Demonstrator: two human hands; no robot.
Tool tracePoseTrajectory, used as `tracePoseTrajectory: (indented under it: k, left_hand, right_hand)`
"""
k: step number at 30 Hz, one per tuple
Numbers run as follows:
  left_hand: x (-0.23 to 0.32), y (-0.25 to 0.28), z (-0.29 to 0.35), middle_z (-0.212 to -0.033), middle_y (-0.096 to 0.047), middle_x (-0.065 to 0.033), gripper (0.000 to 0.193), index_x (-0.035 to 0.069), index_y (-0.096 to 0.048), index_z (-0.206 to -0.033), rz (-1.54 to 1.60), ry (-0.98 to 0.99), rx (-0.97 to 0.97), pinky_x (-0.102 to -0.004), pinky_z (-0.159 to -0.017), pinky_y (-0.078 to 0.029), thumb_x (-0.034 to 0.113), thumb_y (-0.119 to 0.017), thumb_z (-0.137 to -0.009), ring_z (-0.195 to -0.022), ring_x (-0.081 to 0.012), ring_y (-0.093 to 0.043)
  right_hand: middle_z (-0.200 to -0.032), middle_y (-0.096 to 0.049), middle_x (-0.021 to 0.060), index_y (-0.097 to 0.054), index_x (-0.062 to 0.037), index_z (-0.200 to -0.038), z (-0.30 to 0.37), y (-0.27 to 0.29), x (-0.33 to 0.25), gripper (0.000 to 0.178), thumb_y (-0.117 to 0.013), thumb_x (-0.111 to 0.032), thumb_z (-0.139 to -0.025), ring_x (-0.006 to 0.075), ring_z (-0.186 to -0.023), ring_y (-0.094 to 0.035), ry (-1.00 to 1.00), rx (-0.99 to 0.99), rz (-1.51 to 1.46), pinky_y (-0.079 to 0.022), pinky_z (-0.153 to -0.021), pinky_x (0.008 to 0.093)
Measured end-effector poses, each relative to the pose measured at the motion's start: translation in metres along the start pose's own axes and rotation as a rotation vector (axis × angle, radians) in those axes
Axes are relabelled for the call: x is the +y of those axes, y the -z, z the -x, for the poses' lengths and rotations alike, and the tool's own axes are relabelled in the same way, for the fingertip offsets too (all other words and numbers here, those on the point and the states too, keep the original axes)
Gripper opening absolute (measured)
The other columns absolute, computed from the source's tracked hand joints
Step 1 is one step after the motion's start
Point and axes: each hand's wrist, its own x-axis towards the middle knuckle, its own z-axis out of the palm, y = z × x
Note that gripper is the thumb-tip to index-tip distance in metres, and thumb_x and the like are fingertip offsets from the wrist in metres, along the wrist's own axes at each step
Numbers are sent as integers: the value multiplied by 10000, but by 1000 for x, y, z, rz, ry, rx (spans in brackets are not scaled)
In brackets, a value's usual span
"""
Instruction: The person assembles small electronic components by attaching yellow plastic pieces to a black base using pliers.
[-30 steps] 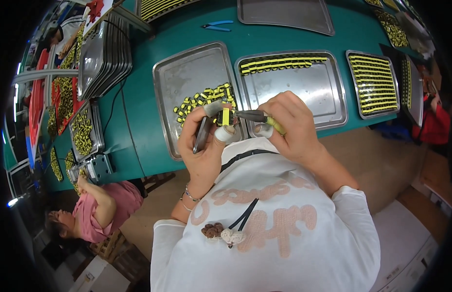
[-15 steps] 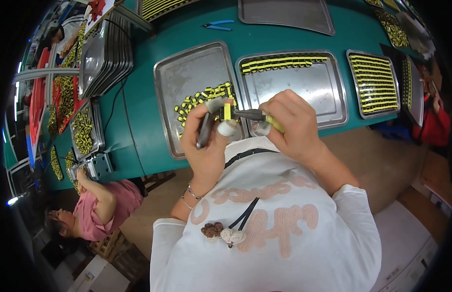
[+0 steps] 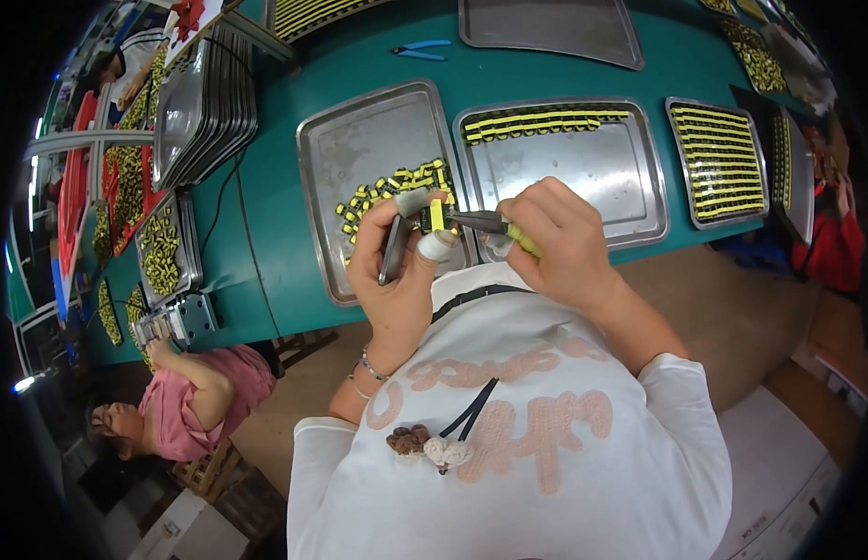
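Note:
Between its taped thumb and forefinger, my left hand (image 3: 394, 289) pinches a small black component with a yellow band (image 3: 437, 216). A dark, smooth, bar-shaped tool (image 3: 393, 250) also lies in that palm; its kind does not show. My right hand (image 3: 563, 245) is wrapped round pliers (image 3: 480, 221) with yellow-green handles. Their dark jaws point left and reach the component's right side; whether they grip a part of it is too small to tell. Beneath my left hand, a metal tray (image 3: 336, 121) bears a loose heap of like components (image 3: 373, 196).
Right of it, another tray (image 3: 564, 173) has rows of components along its far edge. A filled tray (image 3: 719, 163) stands farther right. Blue-handled cutters (image 3: 421, 50) and another tray (image 3: 550, 28) lie beyond. Stacked trays (image 3: 210, 112) stand left, near a co-worker in pink (image 3: 210, 397).
My right hand and the pliers have shifted very slightly; my left hand keeps its pinch on the component. The co-worker at left has moved head and arm a little.

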Motion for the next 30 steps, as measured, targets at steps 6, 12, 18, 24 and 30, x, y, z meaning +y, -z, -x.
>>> tracePoseTrajectory:
  k: [6,12,18,24,30]
  left_hand:
    - [5,-3,-5,-1123,-594,-121,305,-1,-507,-1132,144,80,3,-276,-811,-516,60,-633,-861,-958,-171,-600]
    - [17,-7,-10,-1076,-589,-118,284,31,-472,-1153,492,386,-125,-313,-751,-565,163,-567,-920,-880,-182,-625]
    - [14,-5,-9,-990,-599,-90,225,47,-457,-1115,412,437,-115,-281,-680,-563,181,-523,-948,-791,-141,-624]
    - [-5,8,-9,-1034,-588,-97,213,63,-486,-1136,302,363,-60,-291,-727,-536,187,-475,-963,-873,-140,-598]
    - [-5,4,-19,-1321,-427,-169,468,26,-398,-1287,679,262,39,-402,-1040,-362,376,-335,-983,-1222,-254,-440]
  right_hand:
    - [-744,-537,110,-591,12,-851,-5,1,1,219,-633,-15,-638,267,-693,-519,-53,-14,-87,-429,-622,345]
    - [-860,-588,41,-586,13,-1018,-9,-12,-2,233,-601,-89,-809,147,-848,-561,-358,1,-777,-446,-759,282]
    - [-958,-608,21,-579,4,-1125,-13,-15,-9,282,-564,-137,-881,102,-838,-550,-532,-111,-1127,-449,-738,243]
    - [-834,-598,12,-576,-24,-1132,-9,-15,-6,254,-570,-90,-887,59,-721,-533,-755,-153,-1284,-431,-631,210]
    - [-948,-586,40,-512,2,-1152,-11,-18,-11,277,-540,-51,-881,94,-769,-546,-673,-142,-1272,-441,-652,231]
